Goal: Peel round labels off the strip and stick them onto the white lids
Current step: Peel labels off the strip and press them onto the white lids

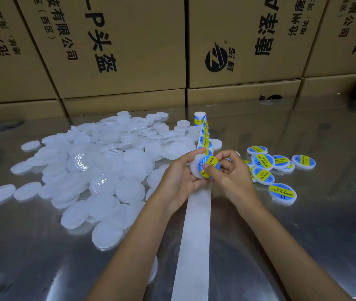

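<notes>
Left hand (179, 177) held a white lid (195, 170) tilted toward the worker; right hand (227, 170), fingers curled, pressed a round label (208, 168) onto its face. The strip (196, 224) ran lengthwise beneath both hands, away from the worker. Bare lids (99, 170) heaped left on the tabletop (324, 224), labelled lids (281, 193) close right, nothing between.

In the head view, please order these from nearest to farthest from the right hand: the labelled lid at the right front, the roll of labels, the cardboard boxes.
From the right hand:
1. Labelled lid at the right front: on the table, just right of the hand.
2. Roll of labels: standing on the table beyond the hand.
3. Cardboard boxes: stacked behind the table.
</notes>
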Demonstrator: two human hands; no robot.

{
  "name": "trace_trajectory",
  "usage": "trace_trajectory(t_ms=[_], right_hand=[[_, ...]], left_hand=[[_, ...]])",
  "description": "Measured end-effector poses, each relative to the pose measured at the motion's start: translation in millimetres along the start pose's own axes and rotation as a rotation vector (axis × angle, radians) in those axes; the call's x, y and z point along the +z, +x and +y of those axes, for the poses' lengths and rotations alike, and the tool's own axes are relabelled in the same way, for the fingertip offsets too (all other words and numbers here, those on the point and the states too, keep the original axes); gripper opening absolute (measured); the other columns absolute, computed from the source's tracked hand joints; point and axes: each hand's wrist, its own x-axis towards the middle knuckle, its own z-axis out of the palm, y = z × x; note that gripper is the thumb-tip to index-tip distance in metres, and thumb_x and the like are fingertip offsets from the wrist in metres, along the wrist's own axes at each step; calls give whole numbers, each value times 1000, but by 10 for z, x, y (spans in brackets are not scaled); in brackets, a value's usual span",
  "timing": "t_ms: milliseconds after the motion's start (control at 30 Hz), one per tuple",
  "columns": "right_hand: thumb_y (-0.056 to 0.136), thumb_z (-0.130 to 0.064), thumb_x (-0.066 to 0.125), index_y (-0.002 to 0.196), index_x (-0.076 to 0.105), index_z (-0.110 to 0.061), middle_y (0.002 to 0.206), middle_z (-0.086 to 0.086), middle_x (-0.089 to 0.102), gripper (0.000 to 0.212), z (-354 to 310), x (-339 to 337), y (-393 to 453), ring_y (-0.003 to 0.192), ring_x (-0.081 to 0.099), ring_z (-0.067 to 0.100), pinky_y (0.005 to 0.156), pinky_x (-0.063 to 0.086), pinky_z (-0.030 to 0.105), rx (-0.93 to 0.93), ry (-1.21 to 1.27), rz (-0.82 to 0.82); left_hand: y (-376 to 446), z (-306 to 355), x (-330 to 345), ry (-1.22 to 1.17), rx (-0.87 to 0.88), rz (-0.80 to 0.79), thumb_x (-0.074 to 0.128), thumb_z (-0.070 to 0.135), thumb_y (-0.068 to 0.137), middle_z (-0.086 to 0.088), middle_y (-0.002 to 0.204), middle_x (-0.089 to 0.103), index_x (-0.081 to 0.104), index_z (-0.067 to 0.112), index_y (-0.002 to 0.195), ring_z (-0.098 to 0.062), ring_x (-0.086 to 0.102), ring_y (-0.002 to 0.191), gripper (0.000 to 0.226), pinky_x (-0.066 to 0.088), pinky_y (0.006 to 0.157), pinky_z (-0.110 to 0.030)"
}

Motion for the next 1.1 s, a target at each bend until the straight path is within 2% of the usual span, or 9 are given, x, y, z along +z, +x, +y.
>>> trace_trajectory(t_ms=[167, 333, 467, 700, 800, 867, 933, 1033, 1100], right_hand=[[84, 3, 73, 86, 52, -13, 77, 9, 69, 26, 20, 19, 3, 72, 61, 25, 61, 54, 26, -2, -7, -9], [83, 0, 74, 86, 53, -15, 72, 1, 69, 26, 45, -1, 10, 71, 63, 21, 61, 53, 25, -28, -27, -10], [82, -4, 76, 85, 52, -17, 74, 9, 65, 27, 87, 2, 24, 65, 56, 23, 63, 49, 32, -69, -131, 14], [81, -20, 80, 91, 55, -17, 67, 7, 61, 27, 145, -34, 36, 53, 44, 7, 53, 39, 20, -186, -334, 34], [81, -31, 79, 96, 55, -23, 58, -6, 46, 29, 185, -49, 46, 51, 42, 6, 52, 34, 16, -239, -426, 38], [80, -38, 78, 103, 51, -28, 57, -11, 44, 37, 210, -59, 50, 53, 46, 4, 54, 36, 15, -241, -459, 50], [75, -50, 78, 106, 46, -32, 58, -13, 47, 48, 219, -63, 53, 57, 52, 1, 57, 39, 12, -218, -479, 71], [68, -69, 72, 98, 44, -36, 62, -15, 49, 52, 221, -58, 39, 58, 54, 1, 55, 39, 11, -199, -536, 77], [70, -68, 70, 92, 46, -33, 58, -14, 46, 48, 219, -65, 36, 54, 50, 2, 53, 37, 13, -202, -555, 82]], left_hand=[[-42, 32, 46, 13, -2, -42, 65, 24, 68, -16, 115, 73, 63, 7, 128, -30, 70, 102, 62, 62, 81, -36], [-35, 17, 48, 55, 5, 10, 43, 13, 100, -19, 130, 66, 60, 8, 136, -33, 67, 111, 40, 57, 93, -40], [-51, 9, 83, 110, 14, 15, 43, 14, 101, -15, 124, 70, 61, 9, 134, -31, 67, 109, 38, 54, 98, -40], [-35, 9, 63, 73, 0, 52, 40, 12, 102, -18, 130, 66, 61, 7, 134, -35, 66, 117, 38, 56, 97, -40], [-35, 32, 42, 12, 4, 31, 46, 11, 97, -19, 131, 66, 62, 5, 131, -36, 66, 118, 38, 55, 99, -42], [-35, 38, 33, -46, 5, 9, 56, 12, 85, -21, 129, 66, 64, 3, 127, -38, 62, 123, 43, 52, 103, -46], [-33, 43, 26, -108, 1, -19, 56, 10, 86, -24, 127, 66, 65, 2, 126, -41, 59, 126, 42, 50, 105, -50], [-46, 49, 31, -147, -1, -68, 62, 11, 77, -25, 124, 67, 66, 0, 124, -42, 63, 120, 48, 59, 90, -46], [-60, 56, 49, -132, -9, -94, 67, 14, 71, -24, 120, 69, 67, 0, 120, -41, 66, 113, 51, 61, 86, -44]])
